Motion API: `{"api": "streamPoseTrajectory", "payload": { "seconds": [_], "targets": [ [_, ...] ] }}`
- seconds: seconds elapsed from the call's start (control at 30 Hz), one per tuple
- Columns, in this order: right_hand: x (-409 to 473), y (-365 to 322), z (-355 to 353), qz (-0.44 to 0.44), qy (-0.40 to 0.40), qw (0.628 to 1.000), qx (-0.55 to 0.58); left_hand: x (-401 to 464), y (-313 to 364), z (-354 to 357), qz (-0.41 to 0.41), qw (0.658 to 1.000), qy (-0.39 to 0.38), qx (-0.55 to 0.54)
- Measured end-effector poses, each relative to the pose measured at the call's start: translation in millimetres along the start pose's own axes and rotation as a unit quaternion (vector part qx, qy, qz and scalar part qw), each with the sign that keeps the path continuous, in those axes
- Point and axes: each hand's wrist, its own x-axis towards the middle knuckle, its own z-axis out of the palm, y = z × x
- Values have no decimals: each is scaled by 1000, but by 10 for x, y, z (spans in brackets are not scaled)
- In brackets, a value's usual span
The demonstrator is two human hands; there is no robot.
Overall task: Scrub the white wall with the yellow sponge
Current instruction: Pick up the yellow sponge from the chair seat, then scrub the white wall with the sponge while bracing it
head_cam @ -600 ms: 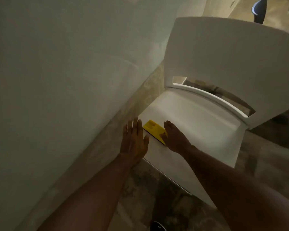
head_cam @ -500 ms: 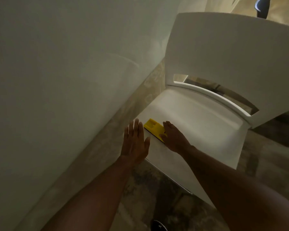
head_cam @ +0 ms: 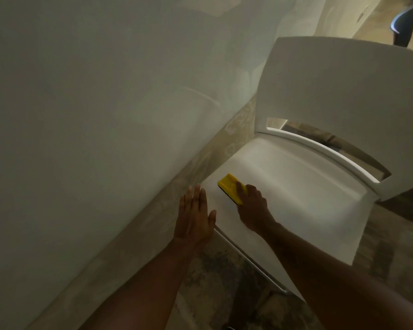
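The yellow sponge (head_cam: 228, 185) lies on the seat of a white chair (head_cam: 296, 186), near the seat's left edge. My right hand (head_cam: 252, 207) rests on the sponge's near end with its fingers curled over it. My left hand (head_cam: 193, 215) hovers flat and spread just left of the seat, close to the base of the white wall (head_cam: 93, 115). The wall fills the left half of the view.
The chair's tall backrest (head_cam: 343, 86) stands to the right of the wall. A patterned skirting strip (head_cam: 153, 222) runs along the wall's foot. Mottled stone-like floor (head_cam: 224, 294) lies below the arms. A dark object (head_cam: 403, 22) is at the top right.
My right hand has closed its fingers over the near end of the sponge, which has shifted slightly on the seat. My left hand stays spread beside the seat.
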Motion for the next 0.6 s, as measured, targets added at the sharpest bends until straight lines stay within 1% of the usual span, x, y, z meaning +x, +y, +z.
{"api": "streamPoseTrajectory", "payload": {
  "seconds": [0.07, 0.2, 0.3, 0.47, 0.6],
  "targets": [
    [-43, -179, -128, -21, 26, 999, 5, -33, -36, -213, -2, 999, 36, 5],
    [-118, -661, -462, -53, 74, 995, 30, -109, -123, -738, -4, 994, 97, 49],
    [-188, -1125, -795, -83, 122, 987, 64, -223, -259, -1232, -12, 986, 143, 82],
    [-312, -1928, -1428, -188, 223, 948, 130, -505, -532, -2073, -16, 967, 222, 124],
    [-471, -2619, -1917, -232, 290, 913, 170, -819, -760, -2773, -7, 943, 293, 158]
  ]
}}
